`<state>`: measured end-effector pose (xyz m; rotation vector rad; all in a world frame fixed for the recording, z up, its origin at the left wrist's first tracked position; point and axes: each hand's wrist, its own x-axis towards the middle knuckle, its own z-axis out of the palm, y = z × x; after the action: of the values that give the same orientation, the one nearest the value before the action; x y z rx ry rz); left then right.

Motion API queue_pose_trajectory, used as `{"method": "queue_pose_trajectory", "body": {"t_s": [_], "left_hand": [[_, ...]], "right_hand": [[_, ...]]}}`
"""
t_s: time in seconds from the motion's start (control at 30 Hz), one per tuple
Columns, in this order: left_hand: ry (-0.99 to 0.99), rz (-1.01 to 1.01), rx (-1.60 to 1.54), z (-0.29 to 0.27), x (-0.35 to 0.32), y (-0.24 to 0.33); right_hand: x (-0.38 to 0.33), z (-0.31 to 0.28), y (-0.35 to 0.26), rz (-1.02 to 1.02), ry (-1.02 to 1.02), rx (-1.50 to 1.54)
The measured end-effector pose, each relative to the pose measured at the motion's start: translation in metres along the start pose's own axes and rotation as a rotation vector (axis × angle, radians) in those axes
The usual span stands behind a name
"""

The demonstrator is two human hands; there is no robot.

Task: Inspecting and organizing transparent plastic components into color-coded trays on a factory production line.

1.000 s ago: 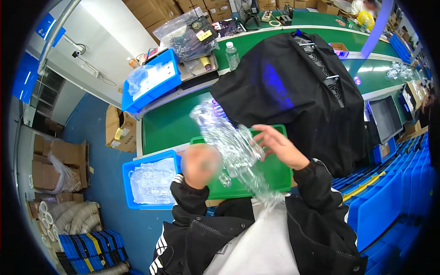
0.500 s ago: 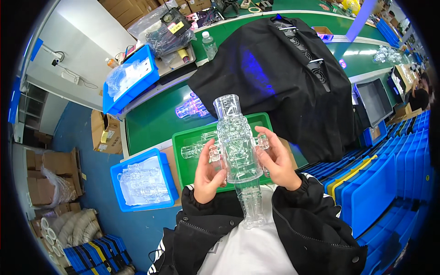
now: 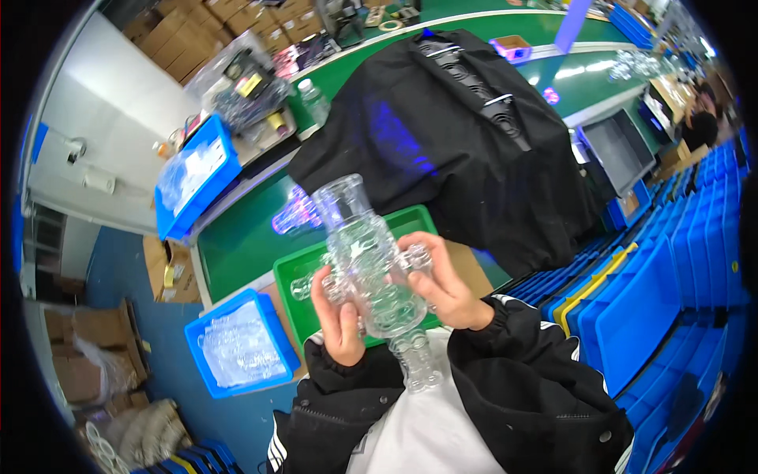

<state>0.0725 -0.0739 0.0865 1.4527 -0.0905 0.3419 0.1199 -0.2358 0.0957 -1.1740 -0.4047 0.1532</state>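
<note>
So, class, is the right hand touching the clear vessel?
Touching: the head view shows the right hand holding the clear vessel, thumb and forefinger about the knob on its right side.

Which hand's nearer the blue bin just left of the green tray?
Left: the left hand, gripping the clear vessel at left, is right of the blue bin; the right hand, on the vessel's right, is farther right.
</note>
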Motion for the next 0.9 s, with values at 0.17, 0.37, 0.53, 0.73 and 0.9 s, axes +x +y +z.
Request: {"method": "queue_pose_trajectory", "body": {"t_s": [0.17, 0.37, 0.53, 0.73, 0.9], "left_hand": [[0.119, -0.068, -0.052, -0.022, 0.007, -0.035], [-0.106, 0.006, -0.311, -0.006, 0.049, -0.006], [-0.220, 0.563, -0.188, 0.061, 0.096, 0.040], [-0.102, 0.603, -0.013, 0.109, 0.119, 0.036], [0.025, 0.625, 0.193, 0.134, 0.132, 0.034]], "right_hand": [[0.026, -0.026, -0.026, -0.186, -0.205, -0.235], [0.057, -0.040, -0.065, -0.678, -0.312, -0.570], [0.054, -0.097, -0.044, 0.327, -0.319, -0.279], [0.070, -0.105, -0.065, 0.664, -0.107, 0.475], [0.103, -0.117, -0.076, 0.453, -0.301, 0.745]]}}
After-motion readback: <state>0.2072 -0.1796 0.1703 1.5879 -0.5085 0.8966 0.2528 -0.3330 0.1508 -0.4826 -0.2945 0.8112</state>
